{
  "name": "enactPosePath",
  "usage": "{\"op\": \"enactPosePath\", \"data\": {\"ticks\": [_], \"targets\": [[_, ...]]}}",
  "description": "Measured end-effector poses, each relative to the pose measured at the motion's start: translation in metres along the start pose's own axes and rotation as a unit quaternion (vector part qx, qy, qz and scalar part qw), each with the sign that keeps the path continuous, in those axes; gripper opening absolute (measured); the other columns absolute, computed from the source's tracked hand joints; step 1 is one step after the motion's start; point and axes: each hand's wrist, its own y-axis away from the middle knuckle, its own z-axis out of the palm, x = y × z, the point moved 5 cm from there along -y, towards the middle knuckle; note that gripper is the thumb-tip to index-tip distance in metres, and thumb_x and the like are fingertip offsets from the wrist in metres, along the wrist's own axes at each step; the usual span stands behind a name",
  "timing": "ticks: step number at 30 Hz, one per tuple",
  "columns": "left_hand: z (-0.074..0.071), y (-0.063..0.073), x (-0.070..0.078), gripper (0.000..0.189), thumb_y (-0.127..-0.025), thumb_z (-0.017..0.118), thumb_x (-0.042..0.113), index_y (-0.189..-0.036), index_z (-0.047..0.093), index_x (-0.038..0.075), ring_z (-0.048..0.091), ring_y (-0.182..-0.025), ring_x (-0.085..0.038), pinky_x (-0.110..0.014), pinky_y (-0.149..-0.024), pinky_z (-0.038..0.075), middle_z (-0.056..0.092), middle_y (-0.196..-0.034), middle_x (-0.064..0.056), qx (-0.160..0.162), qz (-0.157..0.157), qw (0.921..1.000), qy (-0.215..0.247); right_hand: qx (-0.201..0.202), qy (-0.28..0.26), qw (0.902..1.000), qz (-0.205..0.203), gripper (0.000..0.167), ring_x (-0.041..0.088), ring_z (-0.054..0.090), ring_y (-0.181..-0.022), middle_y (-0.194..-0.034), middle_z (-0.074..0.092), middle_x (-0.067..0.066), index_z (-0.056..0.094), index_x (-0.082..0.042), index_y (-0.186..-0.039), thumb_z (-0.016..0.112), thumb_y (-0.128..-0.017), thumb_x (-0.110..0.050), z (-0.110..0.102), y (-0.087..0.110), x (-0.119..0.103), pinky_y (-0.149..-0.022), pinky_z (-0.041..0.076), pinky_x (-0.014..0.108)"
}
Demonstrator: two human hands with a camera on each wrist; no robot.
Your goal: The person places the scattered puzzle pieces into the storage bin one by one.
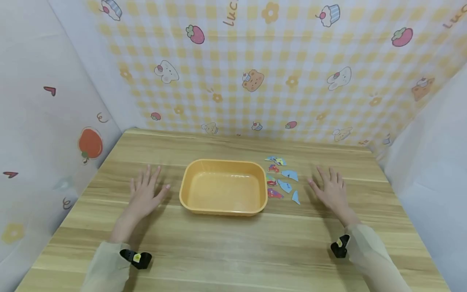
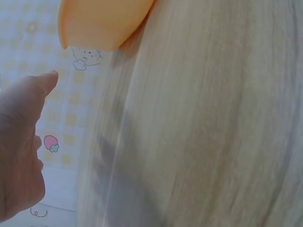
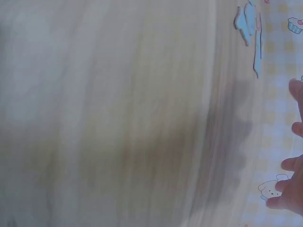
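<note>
My left hand (image 1: pixel 144 196) is spread over the table to the left of a yellow plastic basin (image 1: pixel 187 178), with straight fingers and nothing in it. To the right of the loose flat pieces, my right hand (image 1: pixel 333 194) is also spread and holds nothing. Several irregular printed pieces lie beside the basin's right wall: light blue ones such as this piece (image 1: pixel 290 175), and red and purple ones such as this piece (image 1: pixel 274 193). In the left wrist view the thumb (image 2: pixel 40 87) points toward the basin's side (image 2: pixel 102 23). The right wrist view shows blue pieces (image 3: pixel 242 21) beyond the hand's shadow.
A wood-grain table (image 1: pixel 226 251) spans the work area. Behind it hangs a yellow checked cloth (image 1: pixel 233 56) with cartoon prints, and white cloths (image 1: pixel 29 134) stand at both sides. Each wrist wears a black strap mount (image 1: pixel 136 258).
</note>
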Motion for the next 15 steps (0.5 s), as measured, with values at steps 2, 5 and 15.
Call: {"op": "enactPosePath", "data": {"ticks": [2, 5, 15], "targets": [[0.0, -0.001, 0.001, 0.073, -0.094, 0.039, 0.046, -0.147, 0.005, 0.007, -0.01, -0.133, -0.052, -0.069, -0.102, -0.01, -0.011, -0.15, -0.024, -0.005, -0.005, 0.9997, 0.024, -0.007, -0.013, 0.9999, 0.003, 0.068, 0.06, 0.017, -0.125, -0.141, 0.018, 0.038, 0.028, -0.004, -0.141, 0.038, -0.093, -0.051, -0.002, -0.002, -0.002, -0.097, 0.016, 0.073], [0.0, -0.001, 0.002, 0.073, -0.094, 0.042, 0.042, -0.147, 0.005, 0.006, -0.002, -0.132, -0.056, -0.07, -0.101, -0.006, -0.006, -0.15, -0.027, -0.004, -0.01, 0.9981, 0.06, -0.033, -0.037, 0.9987, 0.016, 0.068, 0.061, 0.022, -0.121, -0.138, 0.02, 0.04, 0.029, 0.0, -0.139, 0.039, -0.093, -0.049, -0.003, -0.006, -0.003, -0.094, 0.021, 0.073], [0.006, -0.001, 0.006, 0.078, -0.094, 0.042, 0.042, -0.146, -0.003, 0.005, 0.0, -0.134, -0.052, -0.074, -0.098, 0.008, -0.004, -0.15, -0.026, -0.037, -0.035, 0.977, 0.207, -0.093, -0.133, 0.9857, 0.046, 0.061, 0.058, 0.026, -0.121, -0.134, 0.023, 0.044, 0.033, 0.009, -0.133, 0.046, -0.094, -0.036, -0.004, -0.018, -0.011, -0.097, 0.027, 0.067]]}}
